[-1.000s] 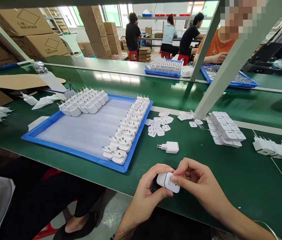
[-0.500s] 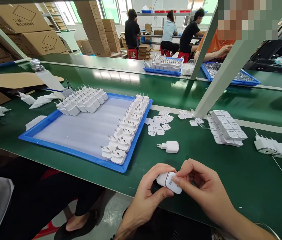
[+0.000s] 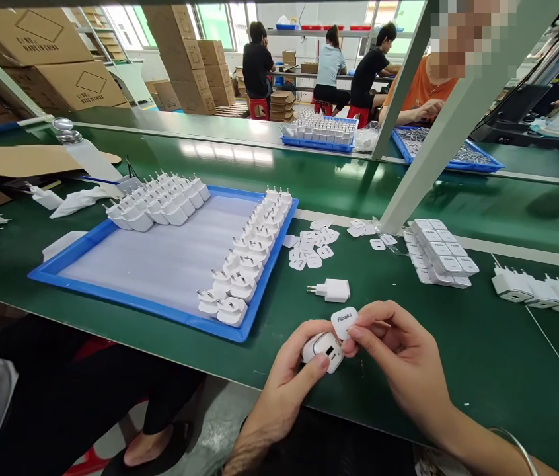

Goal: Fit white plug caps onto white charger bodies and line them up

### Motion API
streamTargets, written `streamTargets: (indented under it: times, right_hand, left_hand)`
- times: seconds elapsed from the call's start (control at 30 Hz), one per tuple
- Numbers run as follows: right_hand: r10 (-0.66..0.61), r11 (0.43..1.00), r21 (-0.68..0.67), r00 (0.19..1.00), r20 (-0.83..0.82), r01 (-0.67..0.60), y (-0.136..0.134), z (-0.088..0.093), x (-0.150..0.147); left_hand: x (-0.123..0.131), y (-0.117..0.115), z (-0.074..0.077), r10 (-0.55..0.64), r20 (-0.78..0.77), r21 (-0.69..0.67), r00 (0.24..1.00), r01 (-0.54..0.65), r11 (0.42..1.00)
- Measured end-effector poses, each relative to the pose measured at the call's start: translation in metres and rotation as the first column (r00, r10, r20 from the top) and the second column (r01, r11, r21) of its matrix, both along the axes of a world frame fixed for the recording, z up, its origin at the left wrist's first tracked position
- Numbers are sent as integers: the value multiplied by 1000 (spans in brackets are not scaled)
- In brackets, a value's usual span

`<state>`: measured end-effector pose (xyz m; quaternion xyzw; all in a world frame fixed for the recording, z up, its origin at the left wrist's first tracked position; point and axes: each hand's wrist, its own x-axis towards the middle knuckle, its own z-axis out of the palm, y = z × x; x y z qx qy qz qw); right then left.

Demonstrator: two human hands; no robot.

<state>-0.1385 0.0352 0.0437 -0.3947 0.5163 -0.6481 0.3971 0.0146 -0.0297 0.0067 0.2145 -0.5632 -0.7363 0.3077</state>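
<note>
My left hand (image 3: 292, 373) grips a white plug charger (image 3: 323, 348) at the near edge of the green table, its port face turned up. My right hand (image 3: 398, 354) pinches a small white label film marked "Fibaks" (image 3: 344, 318), lifted just off that charger. Another white charger (image 3: 332, 290) lies on its side on the table just beyond my hands. Peeled white label films (image 3: 312, 248) lie scattered past it. A blue tray (image 3: 86, 246) to the left holds two rows of upright chargers (image 3: 247, 258).
A block of chargers laid face up (image 3: 441, 258) sits to the right, with more chargers (image 3: 537, 291) at the far right. A slanted grey post (image 3: 423, 152) rises behind. Another person's leg (image 3: 86, 390) is at my left. Other people work across the belt by blue trays (image 3: 322, 132).
My right hand has peeled the label film up off the charger's face, which was covered before. The camera view shifted slightly.
</note>
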Motion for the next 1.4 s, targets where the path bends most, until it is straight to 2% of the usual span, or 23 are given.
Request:
streamTargets:
  times: [0.1,0.27,0.4,0.5,0.8,1.0,1.13,1.3,1.4]
  right_hand:
    - [12,1000,26,1000,21,-12,-2,1,-1]
    - [20,998,63,999,27,-22,-3,4,-7]
    - [201,967,147,977,64,-209,-2,5,-10]
    - [267,938,224,963,23,-265,-1,5,-11]
    - [262,940,237,964,-43,-245,2,4,-9]
    - [263,951,219,942,-208,-217,1,4,-8]
    - [262,952,241,910,-322,-189,0,5,-8]
    - [250,964,202,837,-486,-170,1,4,-9]
    - [237,969,190,814,-531,-158,1,2,-9]
  left_hand:
    - [2,1,-5,-22,-25,89,999,24,996]
    - [5,2,-13,-26,-122,57,992,34,998]
    - [4,4,-16,54,-149,22,987,-51,998]
    - [4,5,-17,95,-149,-9,984,-97,995]
    - [4,5,-15,94,-141,-64,986,-103,993]
    - [4,6,-16,92,-127,-74,988,-102,992]
    - [5,6,-16,90,-116,-102,989,-102,990]
    - [3,7,-16,114,-89,-98,989,-123,988]
    - [2,7,-15,127,-60,-105,990,-133,986]
